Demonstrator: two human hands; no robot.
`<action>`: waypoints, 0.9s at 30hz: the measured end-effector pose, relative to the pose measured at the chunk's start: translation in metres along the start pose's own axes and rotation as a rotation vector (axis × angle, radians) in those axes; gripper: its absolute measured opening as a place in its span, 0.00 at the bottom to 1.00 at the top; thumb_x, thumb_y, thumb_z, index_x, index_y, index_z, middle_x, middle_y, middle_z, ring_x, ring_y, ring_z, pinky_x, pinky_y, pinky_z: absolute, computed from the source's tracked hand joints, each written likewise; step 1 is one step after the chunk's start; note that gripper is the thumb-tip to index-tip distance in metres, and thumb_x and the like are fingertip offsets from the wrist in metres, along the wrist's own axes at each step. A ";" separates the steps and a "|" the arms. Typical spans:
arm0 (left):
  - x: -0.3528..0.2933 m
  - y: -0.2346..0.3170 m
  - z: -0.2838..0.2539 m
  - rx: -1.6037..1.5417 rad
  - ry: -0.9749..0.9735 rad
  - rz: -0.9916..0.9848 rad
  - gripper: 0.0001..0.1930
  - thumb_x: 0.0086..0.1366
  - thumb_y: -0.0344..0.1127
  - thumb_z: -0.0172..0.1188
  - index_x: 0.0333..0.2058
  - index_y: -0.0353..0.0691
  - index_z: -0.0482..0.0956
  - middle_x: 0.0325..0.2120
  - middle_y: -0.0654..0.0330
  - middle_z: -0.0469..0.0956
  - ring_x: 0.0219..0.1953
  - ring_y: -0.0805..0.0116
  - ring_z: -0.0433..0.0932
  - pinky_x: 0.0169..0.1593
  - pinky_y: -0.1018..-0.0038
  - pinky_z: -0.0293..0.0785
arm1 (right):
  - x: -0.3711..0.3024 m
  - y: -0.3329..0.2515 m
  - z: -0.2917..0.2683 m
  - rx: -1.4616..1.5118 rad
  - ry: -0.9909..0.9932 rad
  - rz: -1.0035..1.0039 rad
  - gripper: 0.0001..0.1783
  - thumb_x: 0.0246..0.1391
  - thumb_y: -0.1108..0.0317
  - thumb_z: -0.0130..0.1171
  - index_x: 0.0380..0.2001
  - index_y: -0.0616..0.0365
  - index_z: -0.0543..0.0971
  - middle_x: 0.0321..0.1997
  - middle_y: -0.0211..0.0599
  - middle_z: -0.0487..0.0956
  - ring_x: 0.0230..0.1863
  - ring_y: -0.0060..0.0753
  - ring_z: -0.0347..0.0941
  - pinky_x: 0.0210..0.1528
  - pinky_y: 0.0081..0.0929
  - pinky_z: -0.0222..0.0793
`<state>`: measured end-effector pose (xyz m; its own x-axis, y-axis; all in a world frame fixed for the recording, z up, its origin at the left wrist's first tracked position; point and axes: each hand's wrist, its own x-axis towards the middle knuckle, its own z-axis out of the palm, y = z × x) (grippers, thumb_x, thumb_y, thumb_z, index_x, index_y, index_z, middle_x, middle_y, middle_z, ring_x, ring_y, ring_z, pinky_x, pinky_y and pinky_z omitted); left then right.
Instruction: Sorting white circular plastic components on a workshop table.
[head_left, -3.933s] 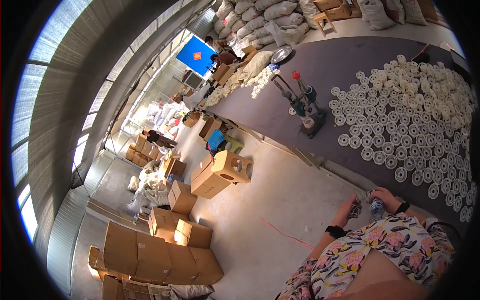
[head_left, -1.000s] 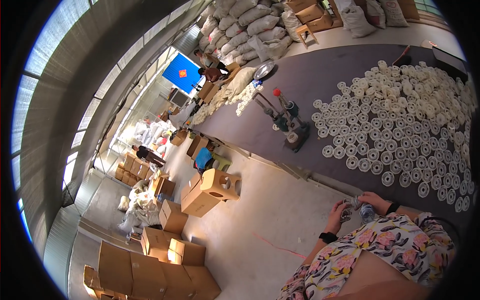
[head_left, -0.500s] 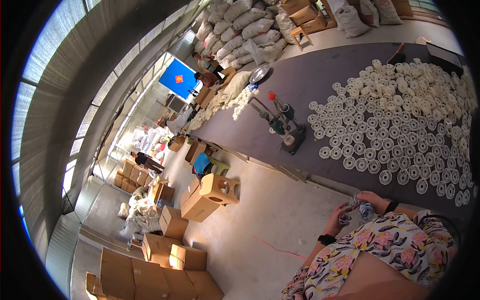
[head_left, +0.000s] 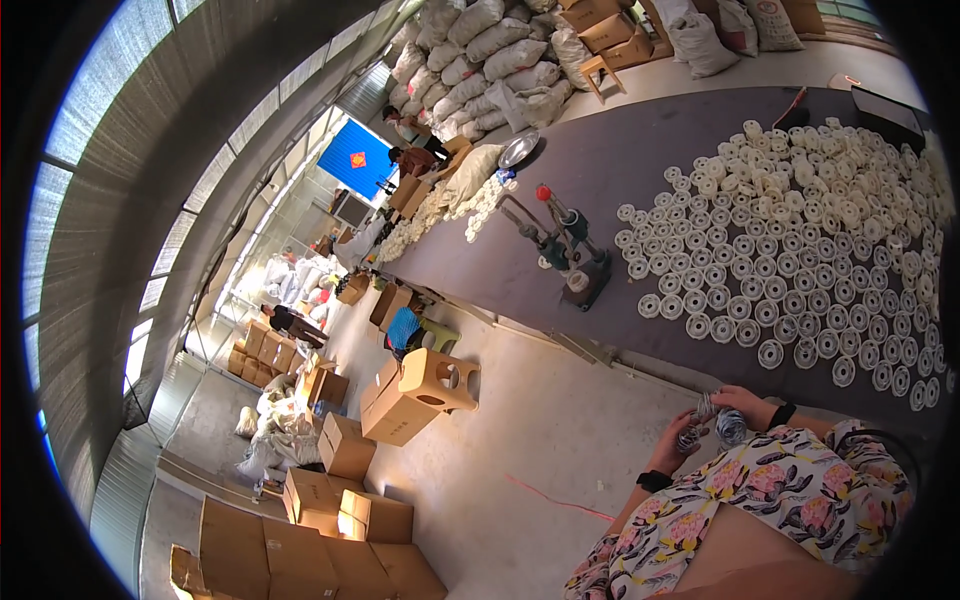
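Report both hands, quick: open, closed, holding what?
Left hand: closed on a shiny grey bundle.
Right hand: closed, holding a bluish-grey bundle; finger details too small to tell.

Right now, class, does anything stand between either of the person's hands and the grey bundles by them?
Nothing visible does: the left hand holds a shiny grey bundle, and the bluish-grey bundle sits directly against the right hand.
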<state>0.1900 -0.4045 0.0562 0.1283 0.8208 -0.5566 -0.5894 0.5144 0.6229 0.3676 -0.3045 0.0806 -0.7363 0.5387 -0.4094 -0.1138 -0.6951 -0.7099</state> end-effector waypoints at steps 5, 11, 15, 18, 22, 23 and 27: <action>0.002 -0.004 -0.007 -0.113 0.042 0.024 0.20 0.59 0.47 0.49 0.49 0.50 0.64 0.41 0.65 0.71 0.43 0.68 0.71 0.36 0.73 0.63 | 0.006 0.007 -0.007 0.035 0.030 -0.028 0.12 0.50 0.65 0.51 0.33 0.63 0.68 0.29 0.38 0.73 0.30 0.28 0.73 0.28 0.23 0.70; 0.005 -0.009 -0.013 -0.140 0.088 0.059 0.19 0.60 0.47 0.47 0.48 0.49 0.64 0.41 0.65 0.70 0.44 0.67 0.71 0.38 0.72 0.63 | -0.001 0.001 0.002 0.036 0.002 -0.019 0.12 0.50 0.65 0.51 0.31 0.64 0.67 0.27 0.39 0.72 0.34 0.34 0.74 0.29 0.23 0.70; 0.004 -0.013 -0.015 -0.111 0.031 0.103 0.19 0.60 0.47 0.46 0.48 0.47 0.64 0.43 0.64 0.71 0.46 0.68 0.70 0.39 0.72 0.63 | -0.001 0.002 0.002 0.033 0.004 -0.023 0.13 0.51 0.64 0.51 0.32 0.64 0.66 0.28 0.40 0.72 0.34 0.34 0.74 0.30 0.24 0.70; -0.004 -0.023 -0.009 0.718 0.010 0.681 0.21 0.61 0.49 0.44 0.48 0.44 0.65 0.43 0.62 0.71 0.46 0.68 0.70 0.39 0.73 0.64 | -0.001 0.004 -0.001 0.029 0.005 -0.025 0.14 0.51 0.64 0.51 0.33 0.64 0.66 0.29 0.41 0.72 0.34 0.34 0.74 0.31 0.24 0.70; 0.016 -0.025 -0.036 -0.237 0.009 0.054 0.20 0.57 0.36 0.52 0.48 0.38 0.63 0.42 0.60 0.72 0.45 0.68 0.71 0.41 0.73 0.67 | -0.002 0.011 -0.006 0.029 0.001 -0.076 0.15 0.50 0.63 0.51 0.34 0.65 0.66 0.31 0.43 0.73 0.35 0.34 0.74 0.33 0.25 0.70; 0.014 -0.027 -0.033 0.059 -0.010 0.217 0.19 0.57 0.34 0.52 0.47 0.39 0.64 0.42 0.59 0.71 0.45 0.67 0.70 0.41 0.73 0.68 | -0.002 0.011 -0.006 0.029 0.005 -0.077 0.15 0.50 0.63 0.51 0.34 0.65 0.66 0.31 0.43 0.73 0.35 0.34 0.74 0.33 0.25 0.70; 0.009 -0.030 -0.024 0.908 -0.178 0.839 0.17 0.58 0.38 0.52 0.46 0.42 0.66 0.42 0.60 0.71 0.45 0.66 0.70 0.40 0.74 0.68 | -0.008 0.010 -0.007 0.030 0.073 -0.132 0.14 0.49 0.64 0.51 0.34 0.66 0.67 0.31 0.42 0.74 0.34 0.31 0.73 0.35 0.25 0.68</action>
<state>0.1890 -0.4181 0.0192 0.1267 0.9641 0.2334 0.2123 -0.2562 0.9430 0.3772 -0.3127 0.0732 -0.6631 0.6590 -0.3550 -0.2272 -0.6290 -0.7435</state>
